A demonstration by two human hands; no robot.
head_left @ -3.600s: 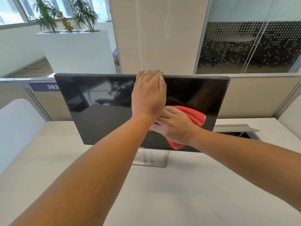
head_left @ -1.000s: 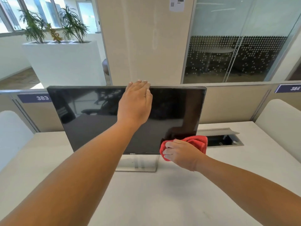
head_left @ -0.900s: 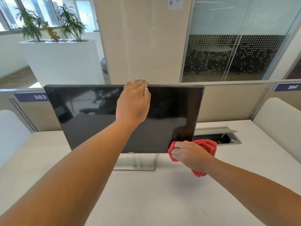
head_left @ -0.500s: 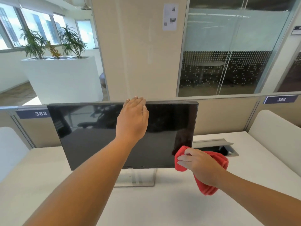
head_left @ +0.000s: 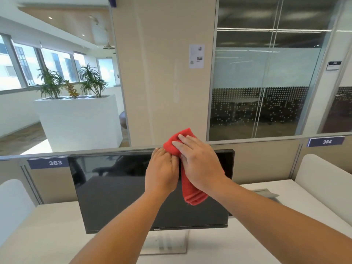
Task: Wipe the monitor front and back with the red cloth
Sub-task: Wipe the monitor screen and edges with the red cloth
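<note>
The black monitor (head_left: 114, 187) stands on a silver stand (head_left: 167, 242) on the white desk (head_left: 47, 235), its dark screen facing me. My left hand (head_left: 162, 172) grips the middle of the monitor's top edge, fingers curled over it. Just to its right, my right hand (head_left: 200, 164) holds the red cloth (head_left: 192, 195) at the top edge. The cloth sticks up above the edge under my fingertips and hangs down in front of the screen below my palm. My right thumb is hidden.
A beige partition (head_left: 266, 161) labelled 383 and 384 runs close behind the monitor. An open cable hatch (head_left: 266, 193) sits in the desk to the right. White rounded panels stand at the left (head_left: 11, 206) and right (head_left: 323, 180) desk ends.
My right hand has carried the red cloth from the screen's lower right corner up to the top edge, beside my left hand. My left hand stayed on the top edge. The camera tilted up.
</note>
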